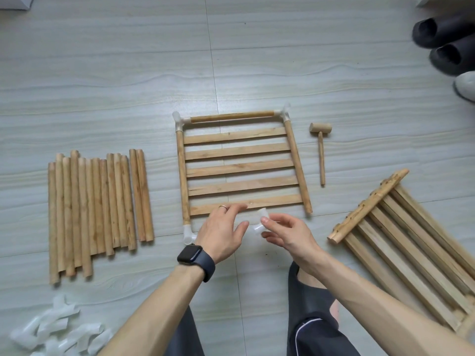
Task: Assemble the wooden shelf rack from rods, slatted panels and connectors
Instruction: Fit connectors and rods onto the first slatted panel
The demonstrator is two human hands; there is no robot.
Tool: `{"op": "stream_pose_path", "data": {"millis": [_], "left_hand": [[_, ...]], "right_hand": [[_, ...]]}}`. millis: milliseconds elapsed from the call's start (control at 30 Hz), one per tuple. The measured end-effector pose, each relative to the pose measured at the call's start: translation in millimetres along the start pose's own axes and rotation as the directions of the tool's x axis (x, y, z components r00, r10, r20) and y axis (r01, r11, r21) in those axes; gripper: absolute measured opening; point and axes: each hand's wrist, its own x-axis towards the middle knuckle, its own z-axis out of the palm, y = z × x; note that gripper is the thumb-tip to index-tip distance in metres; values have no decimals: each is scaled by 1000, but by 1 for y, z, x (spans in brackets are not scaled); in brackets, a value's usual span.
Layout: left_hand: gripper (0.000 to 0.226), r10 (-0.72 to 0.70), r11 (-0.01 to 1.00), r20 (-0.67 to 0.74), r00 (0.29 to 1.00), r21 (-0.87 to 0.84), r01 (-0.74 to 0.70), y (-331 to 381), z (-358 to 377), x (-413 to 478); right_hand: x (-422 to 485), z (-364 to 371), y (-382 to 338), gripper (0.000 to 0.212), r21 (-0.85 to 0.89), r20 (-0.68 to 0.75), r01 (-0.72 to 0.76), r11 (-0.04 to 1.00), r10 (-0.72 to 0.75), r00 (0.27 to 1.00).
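Floor [128,60] layout: panel [239,170] lies flat mid-frame, five slats. It sits inside a part-built frame: top rod [231,116] at 12 o'clock and side rods at 9 and 3. Fitted connectors are at the 11 o'clock corner [180,122], the 1 o'clock corner [284,114] and the 7 o'clock corner [189,233]. The 5 o'clock corner has a bare rod end.

Loose connector [261,219], translucent white, is at the panel's 6 o'clock edge. Right hand [285,232] pinches it between thumb and fingers; it sits at 11 o'clock of that hand. Left hand [221,232] is released, fingers loosely spread, nothing in it. The connector is at its 3 o'clock, just beside the fingertips; cannot tell if they touch. Ring [223,207] and watch [192,254] are on the left side.

Rod pile [90,211] is at 9 o'clock of the panel, laid side by side. Mallet [320,140] is at 2 o'clock, spare panels [401,240] are stacked at 4 o'clock, and the connector pile [56,330] is at 7 o'clock. Dark slippers [437,39] are far off at 1 o'clock.
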Motion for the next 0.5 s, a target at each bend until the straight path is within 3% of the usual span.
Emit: {"op": "stream_pose_path", "data": {"millis": [67, 133, 267, 500], "left_hand": [[62, 0, 936, 32, 1000, 351, -11, -11, -4, -1], [79, -81, 846, 109, 991, 532, 11, -26, -7, -3], [93, -244, 819, 205, 948, 568, 88, -56, -9, -5], [81, -231, 842, 223, 947, 533, 80, -65, -11, -3]], "right_hand": [[11, -18, 7, 43, 12, -195, -55, 998, 56, 979], [19, -40, 15, 42, -24, -347, -129, 991, 112, 931], [30, -66, 28, 46, -127, -452, -188, 974, 112, 885], [45, -74, 25, 26, -189, -463, -147, 971, 45, 885]]}}
